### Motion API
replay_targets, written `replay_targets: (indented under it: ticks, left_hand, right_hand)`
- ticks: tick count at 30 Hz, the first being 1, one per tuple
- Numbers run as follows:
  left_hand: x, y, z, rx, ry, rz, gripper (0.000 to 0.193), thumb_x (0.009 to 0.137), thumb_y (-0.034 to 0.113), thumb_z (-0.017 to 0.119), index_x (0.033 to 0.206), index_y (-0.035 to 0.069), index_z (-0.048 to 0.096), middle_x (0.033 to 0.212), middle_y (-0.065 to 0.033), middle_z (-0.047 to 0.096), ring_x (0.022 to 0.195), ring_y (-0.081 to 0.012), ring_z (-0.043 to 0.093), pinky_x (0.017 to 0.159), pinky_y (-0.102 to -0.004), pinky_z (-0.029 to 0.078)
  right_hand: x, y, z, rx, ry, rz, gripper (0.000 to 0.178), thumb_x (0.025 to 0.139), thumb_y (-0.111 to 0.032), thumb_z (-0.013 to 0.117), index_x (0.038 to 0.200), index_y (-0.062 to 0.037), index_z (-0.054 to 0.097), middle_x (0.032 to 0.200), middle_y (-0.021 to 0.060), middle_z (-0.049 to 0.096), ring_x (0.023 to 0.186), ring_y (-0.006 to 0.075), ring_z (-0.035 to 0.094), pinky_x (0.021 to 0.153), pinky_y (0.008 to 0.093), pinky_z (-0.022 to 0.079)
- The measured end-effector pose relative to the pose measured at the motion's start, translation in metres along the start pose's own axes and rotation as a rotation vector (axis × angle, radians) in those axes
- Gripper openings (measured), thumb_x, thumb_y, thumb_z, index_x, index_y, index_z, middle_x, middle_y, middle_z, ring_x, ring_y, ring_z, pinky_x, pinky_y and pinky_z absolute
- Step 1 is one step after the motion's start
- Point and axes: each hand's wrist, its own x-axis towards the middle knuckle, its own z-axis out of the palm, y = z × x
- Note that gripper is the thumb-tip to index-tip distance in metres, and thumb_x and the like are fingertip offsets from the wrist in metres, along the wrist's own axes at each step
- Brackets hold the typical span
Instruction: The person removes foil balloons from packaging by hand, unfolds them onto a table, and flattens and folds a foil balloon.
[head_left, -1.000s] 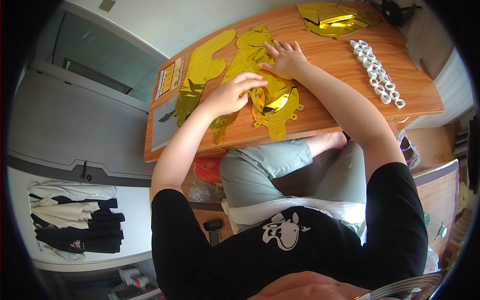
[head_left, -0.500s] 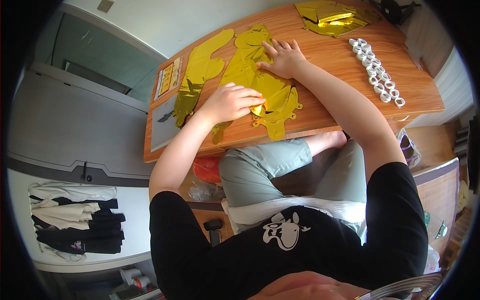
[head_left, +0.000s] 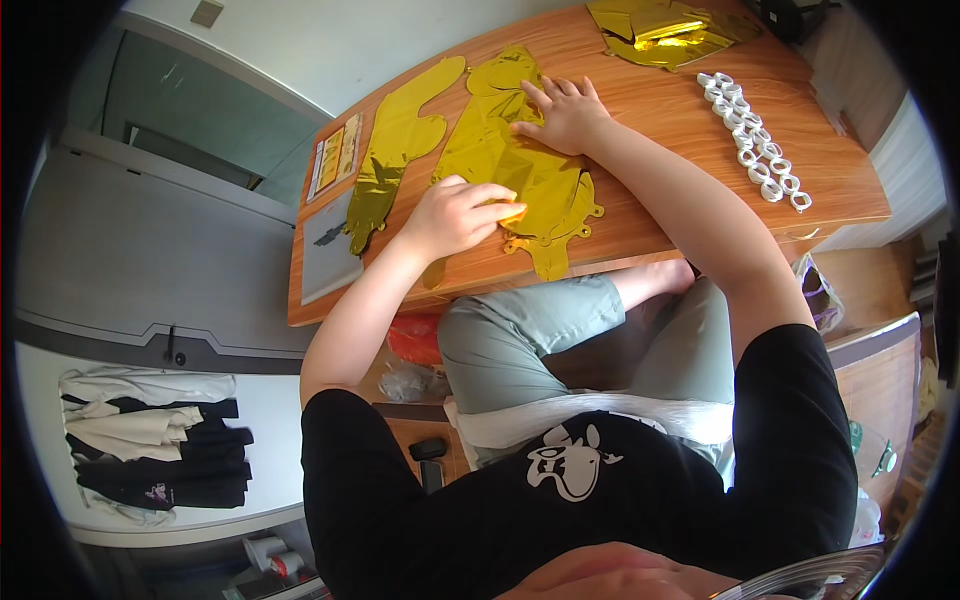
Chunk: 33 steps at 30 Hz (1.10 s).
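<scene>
A flat, uninflated gold foil balloon (head_left: 482, 145) with small tabs along its near edge lies on the wooden table in front of me. My right hand (head_left: 568, 118) rests on its right side, fingers spread over the foil and the table. Near the balloon's lower part, my left hand (head_left: 462, 216) is closed, thumb and fingers pinching the foil. The hand covers part of that edge. To the left lies a second flat gold foil balloon (head_left: 402, 125), touched by neither hand.
Another gold foil piece (head_left: 680, 35) lies at the table's far right. White paper-like rings (head_left: 745, 130) form a double row at the right. A printed card (head_left: 335, 155) and a grey-white sheet (head_left: 330, 250) are at the left. The table's near edge (head_left: 450, 298) runs above my legs.
My left hand has shifted slightly left, and the foil beside its fingertips looks flatter, with the dark fold there smaller. My right hand stays almost in place.
</scene>
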Motion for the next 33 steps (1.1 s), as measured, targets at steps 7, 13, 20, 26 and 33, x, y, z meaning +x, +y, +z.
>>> replay_targets:
  ticks: [7,13,20,26,33]
  left_hand:
    - [0.012,0.005,-0.001,-0.044,0.135,-0.085,0.031,0.081,0.006,0.071,0.107,0.021,0.078,0.115,0.0036,0.072,0.096,-0.0171,0.069,0.083,-0.035,0.052]
    - [0.034,0.011,-0.002,-0.087,0.078,-0.079,0.035,0.083,0.007,0.071,0.115,0.018,0.076,0.126,-0.0018,0.068,0.111,-0.023,0.066,0.094,-0.039,0.053]
    - [0.046,0.013,0.016,-0.213,0.021,-0.226,0.058,0.089,0.023,0.078,0.143,0.016,0.057,0.138,-0.0079,0.06,0.117,-0.0272,0.064,0.101,-0.0424,0.051]
    - [0.038,0.005,0.023,-0.479,0.042,-0.476,0.07,0.082,0.027,0.086,0.138,0.009,0.049,0.137,-0.0141,0.058,0.123,-0.0278,0.062,0.106,-0.0414,0.048]
    - [0.038,-0.002,0.026,-0.409,-0.019,-0.51,0.07,0.079,0.031,0.088,0.134,0.007,0.051,0.133,-0.0136,0.06,0.126,-0.0331,0.058,0.11,-0.0442,0.044]
  right_hand:
    - [-0.001,0.0,-0.005,0.005,-0.054,0.008,0.09,0.097,-0.078,0.031,0.166,-0.0214,0.017,0.167,0.0144,0.028,0.155,0.0314,0.024,0.124,0.0567,0.015]
    - [-0.001,-0.001,-0.007,0.011,-0.049,0.006,0.088,0.098,-0.076,0.032,0.166,-0.0221,0.017,0.167,0.0145,0.029,0.155,0.0316,0.025,0.124,0.0566,0.015]
    - [0.0,0.003,-0.004,0.0,-0.057,0.006,0.087,0.099,-0.075,0.033,0.166,-0.0217,0.018,0.167,0.0149,0.029,0.155,0.032,0.025,0.125,0.0563,0.014]
    - [0.0,-0.002,-0.007,0.015,-0.052,-0.004,0.087,0.099,-0.074,0.033,0.166,-0.0213,0.018,0.167,0.0148,0.029,0.155,0.0313,0.024,0.124,0.0562,0.015]
    - [-0.001,0.001,-0.006,0.027,-0.049,0.009,0.086,0.099,-0.074,0.033,0.165,-0.0214,0.019,0.167,0.0146,0.029,0.155,0.0312,0.024,0.125,0.0557,0.014]
